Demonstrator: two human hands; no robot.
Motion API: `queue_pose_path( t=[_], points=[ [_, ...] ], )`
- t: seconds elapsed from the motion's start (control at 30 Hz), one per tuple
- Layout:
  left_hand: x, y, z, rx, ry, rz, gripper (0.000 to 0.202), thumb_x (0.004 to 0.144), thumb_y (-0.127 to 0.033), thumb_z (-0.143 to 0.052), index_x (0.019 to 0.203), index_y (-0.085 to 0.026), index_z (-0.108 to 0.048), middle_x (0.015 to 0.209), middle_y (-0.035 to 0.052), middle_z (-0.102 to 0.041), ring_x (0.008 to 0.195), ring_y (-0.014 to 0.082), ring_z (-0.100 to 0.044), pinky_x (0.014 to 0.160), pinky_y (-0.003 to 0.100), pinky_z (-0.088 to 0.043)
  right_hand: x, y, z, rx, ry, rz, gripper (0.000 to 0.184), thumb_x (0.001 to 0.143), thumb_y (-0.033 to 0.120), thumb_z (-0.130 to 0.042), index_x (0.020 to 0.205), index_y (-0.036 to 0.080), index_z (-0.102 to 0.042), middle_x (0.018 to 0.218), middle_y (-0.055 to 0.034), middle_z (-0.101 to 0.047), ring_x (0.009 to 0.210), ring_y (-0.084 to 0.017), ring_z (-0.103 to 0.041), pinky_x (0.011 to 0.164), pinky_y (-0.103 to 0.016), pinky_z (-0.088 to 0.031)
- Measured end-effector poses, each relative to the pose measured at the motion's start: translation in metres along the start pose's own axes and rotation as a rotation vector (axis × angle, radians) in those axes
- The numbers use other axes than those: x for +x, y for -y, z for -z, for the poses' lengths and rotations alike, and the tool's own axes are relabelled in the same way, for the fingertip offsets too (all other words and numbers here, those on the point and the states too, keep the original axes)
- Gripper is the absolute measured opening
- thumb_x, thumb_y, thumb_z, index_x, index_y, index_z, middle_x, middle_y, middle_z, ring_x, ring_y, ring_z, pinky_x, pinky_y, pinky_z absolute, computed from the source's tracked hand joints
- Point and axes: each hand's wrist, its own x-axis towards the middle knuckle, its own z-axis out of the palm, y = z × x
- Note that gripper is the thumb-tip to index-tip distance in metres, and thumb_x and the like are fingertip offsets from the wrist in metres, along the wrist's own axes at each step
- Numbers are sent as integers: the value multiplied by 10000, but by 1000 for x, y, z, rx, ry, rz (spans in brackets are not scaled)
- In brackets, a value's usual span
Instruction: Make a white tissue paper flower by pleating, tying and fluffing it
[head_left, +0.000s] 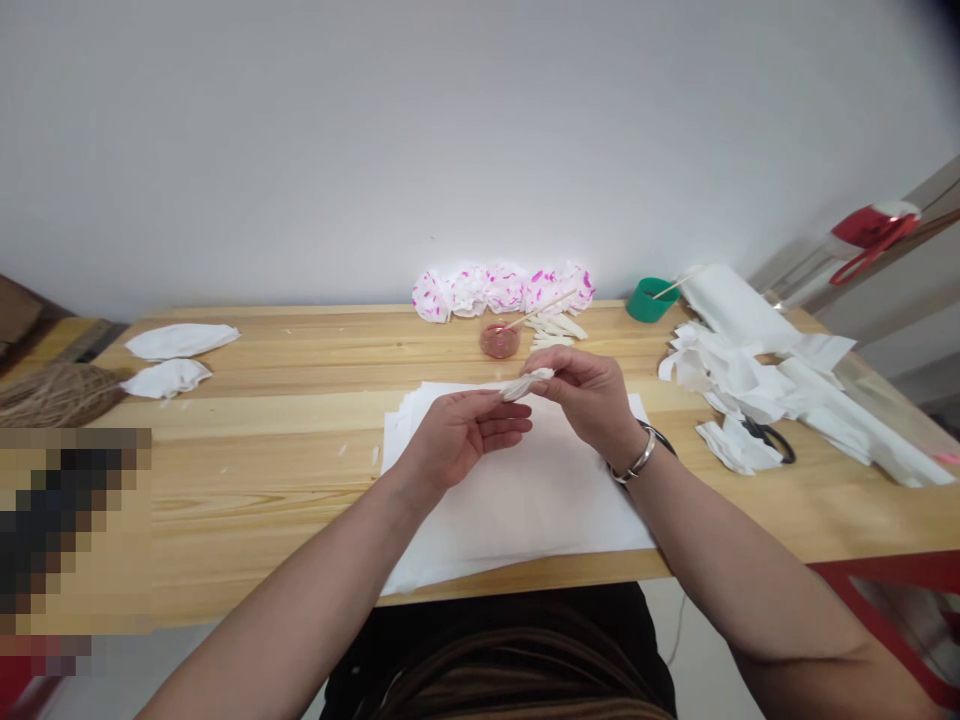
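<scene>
A small folded strip of white tissue paper [528, 384] is pinched between both hands above a stack of white paper sheets [525, 510]. My left hand [469, 430] has thumb and index finger closed on its left end, the other fingers curled loosely below. On the right end, the fingertips of my right hand [589, 390] grip it. Just beyond the hands stand a small clear cup of pink liquid [499, 341] with a thin stick across it and a pile of cream-white strips [555, 329]. Pink-spotted white paper flowers [504, 289] sit in a row by the wall.
To the right lie crumpled white tissue pieces [735, 375], a white roll [739, 310], dark-handled scissors [772, 438] and a green cup [651, 300] with a stick. Left are two white tissue pieces [180, 341] and a twine ball [64, 393]. A red-lidded bottle [862, 235] stands far right.
</scene>
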Motion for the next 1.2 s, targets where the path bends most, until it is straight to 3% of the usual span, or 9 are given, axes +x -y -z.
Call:
queue_pose_path(
  t=[0.3, 0.57, 0.87, 1.2],
  points=[
    [1, -1, 1, -30, -8, 20, 158, 750, -172, -609, 852, -96, -702, 804, 101, -730, 763, 203, -697, 715, 302, -536, 0, 6, -2, -118, 14, 45, 69, 692, 254, -736, 736, 236, -687, 763, -3, -666, 758, -151, -598, 711, -325, -491],
    [2, -4, 0, -141, -7, 63, 129, 741, -130, -578, 756, -99, -703, 773, 91, -725, 756, 197, -692, 765, 319, -540, -3, 7, -6, -137, 122, 158, 85, 728, 170, -691, 768, 243, -705, 813, -15, -676, 789, -148, -618, 735, -328, -504],
    [4, -4, 1, -214, -80, 41, 123, 711, -51, -554, 661, -103, -653, 626, 37, -657, 604, 131, -637, 658, 279, -561, -7, 6, -6, -248, 253, 168, 178, 715, 138, -684, 848, 253, -707, 926, -28, -664, 860, -161, -623, 791, -344, -521],
    [6, -3, 1, -131, -29, -15, 143, 672, -43, -547, 612, -110, -658, 617, 38, -649, 570, 117, -614, 554, 221, -526, -7, 9, -7, -331, 292, 195, 119, 737, 240, -693, 855, 251, -699, 924, -29, -662, 857, -156, -621, 802, -338, -516]
  ],
)
